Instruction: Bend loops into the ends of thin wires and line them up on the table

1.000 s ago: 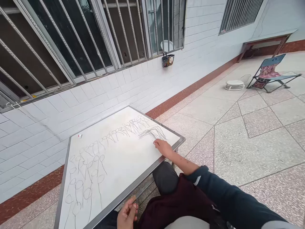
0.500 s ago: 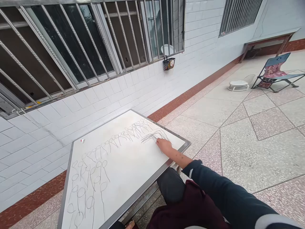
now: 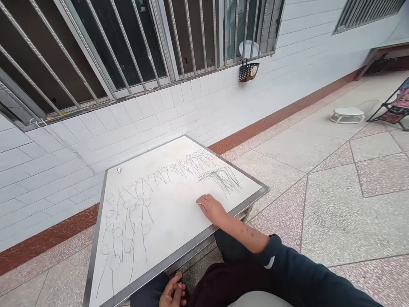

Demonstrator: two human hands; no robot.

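Observation:
My right hand (image 3: 211, 209) is over the middle of a white-topped table (image 3: 172, 247). Its fingers are curled and pinched together; whatever they hold is hidden or too small to name. Beyond it on the white top is a patch of dark scribbled strokes (image 3: 223, 179). Rows of drawn loops with long tails (image 3: 140, 204) run along the far and left sides. Low in the view, below the table's near edge, my left hand (image 3: 172, 294) rests near my lap. Its fingers are bent together, with a small tan thing (image 3: 179, 276) at the fingertips that I cannot identify.
A small red-and-white object (image 3: 119, 170) lies at the table's far left corner. Behind stands a white tiled wall (image 3: 198, 106) with a barred window, where a black basket (image 3: 248, 72) hangs. To the right are a low white stool (image 3: 347, 114) and a folding chair (image 3: 394, 106).
My right hand has left the scribbled patch and come nearer and slightly left. More dark strokes show there. My left hand has come further into view, and the view has turned left.

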